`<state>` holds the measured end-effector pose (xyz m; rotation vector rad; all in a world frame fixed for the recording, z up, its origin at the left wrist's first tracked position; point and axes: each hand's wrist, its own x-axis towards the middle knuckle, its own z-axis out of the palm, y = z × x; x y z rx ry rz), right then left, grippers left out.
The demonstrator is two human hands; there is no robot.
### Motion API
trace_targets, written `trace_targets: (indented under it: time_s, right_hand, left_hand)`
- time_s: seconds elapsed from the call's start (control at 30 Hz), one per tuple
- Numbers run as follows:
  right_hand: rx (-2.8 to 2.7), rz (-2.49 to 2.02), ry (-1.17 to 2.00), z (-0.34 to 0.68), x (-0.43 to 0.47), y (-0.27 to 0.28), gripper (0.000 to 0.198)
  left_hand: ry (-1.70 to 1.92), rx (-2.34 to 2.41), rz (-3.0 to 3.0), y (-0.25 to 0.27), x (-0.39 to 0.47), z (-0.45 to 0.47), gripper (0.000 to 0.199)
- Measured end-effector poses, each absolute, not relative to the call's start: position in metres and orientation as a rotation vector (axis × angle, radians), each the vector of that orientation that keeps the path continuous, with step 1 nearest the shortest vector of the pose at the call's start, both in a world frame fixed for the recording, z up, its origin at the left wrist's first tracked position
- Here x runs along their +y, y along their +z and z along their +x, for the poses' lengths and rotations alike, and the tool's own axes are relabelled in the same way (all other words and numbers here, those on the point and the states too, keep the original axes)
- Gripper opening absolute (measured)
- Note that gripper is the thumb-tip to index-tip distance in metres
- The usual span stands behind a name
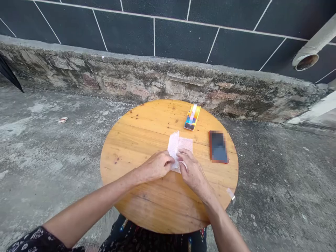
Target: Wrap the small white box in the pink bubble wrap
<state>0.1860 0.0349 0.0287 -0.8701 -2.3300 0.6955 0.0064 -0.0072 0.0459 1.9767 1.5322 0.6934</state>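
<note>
A small whitish, translucent sheet that looks like bubble wrap (185, 143) lies on the round wooden table, its left part folded up into a flap. My left hand (156, 166) is closed at the lower left edge of the sheet, pinching it between thumb and fingers. From the right, my right hand (193, 171) reaches over the sheet with fingers apart and slightly bent, the fingertips touching its surface near the fold. Whatever lies under the flap is hidden.
On the round table (126, 140) a yellow and blue tape dispenser (193, 117) stands at the back. A phone (218, 147) with an orange-red edge lies to the right. A short strip of tape (230, 193) sticks to the right rim. Behind runs a stone wall base (118, 78).
</note>
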Motion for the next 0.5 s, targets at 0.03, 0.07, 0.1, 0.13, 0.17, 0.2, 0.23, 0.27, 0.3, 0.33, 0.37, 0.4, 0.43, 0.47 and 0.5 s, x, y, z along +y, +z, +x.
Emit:
trace_targets:
  time_s: [0.03,0.07,0.1,0.13,0.17,0.2,0.23,0.27,0.3,0.33,0.37,0.4,0.43,0.47,0.5]
  right_hand:
    - [-2.343,-0.864,0.676,0.185,0.035,0.029,0.034]
    - [-2.354,-0.854,0.654,0.184,0.036,0.028,0.032]
    - [-2.36,-0.845,0.634,0.184,0.036,0.029,0.032]
    - [-2.364,-0.836,0.621,0.183,0.036,0.029,0.032]
    - [-2.365,-0.83,0.616,0.182,0.036,0.03,0.034]
    - [-2.367,-0.826,0.621,0.182,0.035,0.031,0.035]
    - [-2.369,-0.821,0.635,0.182,0.035,0.032,0.035]
    - [-2.368,-0.812,0.652,0.183,0.035,0.032,0.036]
    - [-2.354,-0.806,0.664,0.186,0.035,0.033,0.035]
    - [-2.326,-0.807,0.669,0.19,0.034,0.033,0.034]
    - [-2.287,-0.824,0.669,0.195,0.034,0.033,0.033]
    - [-2.242,-0.857,0.667,0.201,0.034,0.032,0.031]
    - [-2.195,-0.902,0.667,0.208,0.033,0.031,0.029]
    - [-2.154,-0.953,0.67,0.215,0.032,0.029,0.027]
    - [-2.124,-1.001,0.679,0.222,0.031,0.028,0.026]
  left_hand:
    - [0.683,1.543,2.029,0.045,-0.01,0.008,0.027]
    - [0.671,1.562,2.086,0.044,-0.012,0.009,0.027]
    - [0.664,1.588,2.149,0.044,-0.015,0.011,0.026]
    - [0.669,1.615,2.219,0.042,-0.017,0.012,0.025]
    - [0.687,1.631,2.294,0.041,-0.019,0.013,0.024]
    - [0.719,1.633,2.363,0.039,-0.02,0.014,0.023]
    - [0.758,1.617,2.42,0.037,-0.022,0.014,0.022]
    - [0.797,1.586,2.463,0.034,-0.023,0.014,0.022]
    - [0.831,1.55,2.49,0.032,-0.023,0.014,0.021]
    - [0.862,1.519,2.506,0.029,-0.024,0.014,0.021]
    - [0.892,1.495,2.518,0.026,-0.025,0.013,0.022]
    - [0.925,1.479,2.531,0.024,-0.025,0.013,0.022]
    - [0.959,1.468,2.548,0.021,-0.025,0.012,0.022]
    - [0.992,1.463,2.562,0.019,-0.025,0.011,0.021]
    - [1.019,1.459,2.571,0.016,-0.025,0.011,0.021]
